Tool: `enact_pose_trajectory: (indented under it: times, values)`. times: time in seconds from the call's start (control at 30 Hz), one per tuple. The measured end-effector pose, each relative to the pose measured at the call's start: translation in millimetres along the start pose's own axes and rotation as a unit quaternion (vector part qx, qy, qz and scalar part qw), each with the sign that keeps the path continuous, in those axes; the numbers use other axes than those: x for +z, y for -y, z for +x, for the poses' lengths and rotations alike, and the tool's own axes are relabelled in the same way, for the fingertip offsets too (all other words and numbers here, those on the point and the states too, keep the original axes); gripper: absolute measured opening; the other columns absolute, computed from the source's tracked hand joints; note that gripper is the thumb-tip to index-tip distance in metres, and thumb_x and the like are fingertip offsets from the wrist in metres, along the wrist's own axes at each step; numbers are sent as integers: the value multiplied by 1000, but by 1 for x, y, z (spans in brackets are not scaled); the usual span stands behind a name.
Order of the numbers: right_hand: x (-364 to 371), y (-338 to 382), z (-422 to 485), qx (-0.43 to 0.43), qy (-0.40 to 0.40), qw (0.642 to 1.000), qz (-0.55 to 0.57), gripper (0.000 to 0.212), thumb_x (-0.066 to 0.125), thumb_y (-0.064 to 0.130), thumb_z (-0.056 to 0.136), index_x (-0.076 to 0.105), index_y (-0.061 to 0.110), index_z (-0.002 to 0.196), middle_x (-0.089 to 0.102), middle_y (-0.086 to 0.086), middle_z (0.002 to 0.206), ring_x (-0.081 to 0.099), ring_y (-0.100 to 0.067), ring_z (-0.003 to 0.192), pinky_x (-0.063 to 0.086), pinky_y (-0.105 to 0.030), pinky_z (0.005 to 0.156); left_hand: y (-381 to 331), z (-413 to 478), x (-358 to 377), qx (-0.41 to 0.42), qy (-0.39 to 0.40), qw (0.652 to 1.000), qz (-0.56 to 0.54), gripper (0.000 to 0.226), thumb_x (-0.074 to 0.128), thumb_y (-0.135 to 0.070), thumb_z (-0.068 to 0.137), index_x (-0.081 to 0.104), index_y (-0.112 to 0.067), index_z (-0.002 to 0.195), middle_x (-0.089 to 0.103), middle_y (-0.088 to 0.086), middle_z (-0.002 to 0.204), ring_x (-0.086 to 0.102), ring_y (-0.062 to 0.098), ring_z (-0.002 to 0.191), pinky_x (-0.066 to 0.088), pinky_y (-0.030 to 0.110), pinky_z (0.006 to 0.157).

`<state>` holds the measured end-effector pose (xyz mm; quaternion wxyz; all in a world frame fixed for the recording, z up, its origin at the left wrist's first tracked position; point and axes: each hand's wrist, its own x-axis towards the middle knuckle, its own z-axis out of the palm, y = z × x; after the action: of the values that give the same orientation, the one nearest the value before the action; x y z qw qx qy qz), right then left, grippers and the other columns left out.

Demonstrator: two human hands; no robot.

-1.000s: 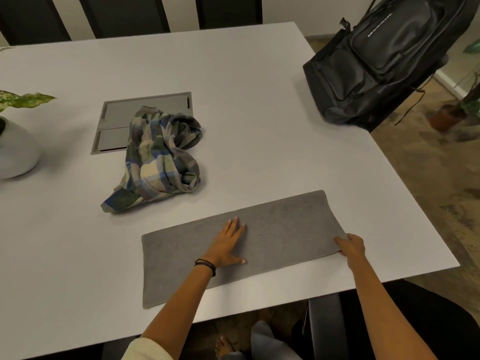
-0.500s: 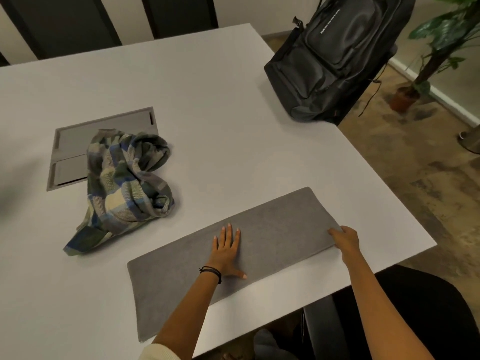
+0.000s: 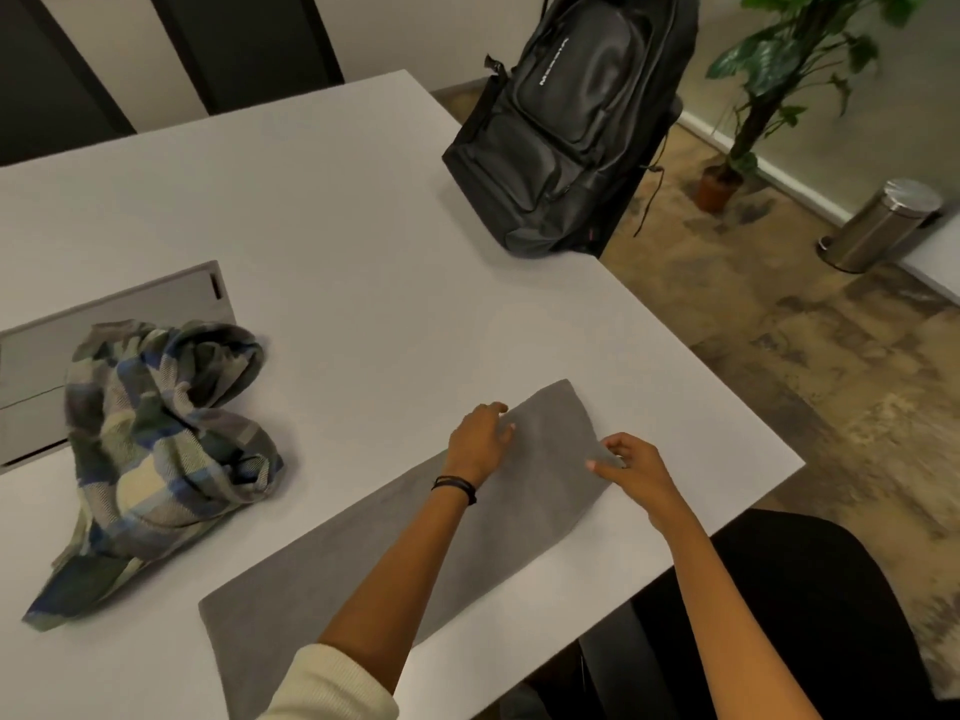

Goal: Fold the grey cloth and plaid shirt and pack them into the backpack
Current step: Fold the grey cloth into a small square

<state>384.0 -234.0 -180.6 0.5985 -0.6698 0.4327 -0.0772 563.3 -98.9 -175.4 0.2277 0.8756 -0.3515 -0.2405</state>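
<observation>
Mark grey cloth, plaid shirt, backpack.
grey cloth [image 3: 530, 511], head view, flat stretch between the two hands
plaid shirt [image 3: 156, 449], head view, middle of the crumpled heap
backpack [image 3: 576, 127], head view, front pocket panel

Matt grey cloth [image 3: 363, 574], glossy metal bin [image 3: 883, 226]

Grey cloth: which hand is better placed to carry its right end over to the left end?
Right, probably. The right hand pinches the grey cloth at its near right corner, while the left hand grips the far edge short of the corner, its forearm lying across the cloth.
</observation>
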Motion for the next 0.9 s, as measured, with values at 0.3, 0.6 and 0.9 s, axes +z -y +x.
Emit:
enact_pose_trajectory:
  times: [0.3,0.6,0.9]
  values:
    - [6,19,-16,-45,54,997,-21,15,73,13,78,60,17,87,64,-4,91,61,-14,86,48,-14,70,-74,45,9,-21,92,995,-9,42,38,-37,97,39,-11,129,58,19,120,57,35,105,45,40,88]
    - [9,25,-22,-69,74,994,-27,22,74,6,75,64,23,84,66,1,90,62,-16,91,49,-15,75,-99,67,40,-39,203,940,270,57,41,-37,96,31,-5,142,14,28,151,36,47,129,44,51,97]
    - [2,21,-28,-67,76,994,-43,17,73,9,77,63,15,89,64,1,91,60,-17,88,49,-16,71,-97,65,32,-21,64,981,181,30,43,1,93,50,2,121,47,20,127,54,27,114,46,29,91]
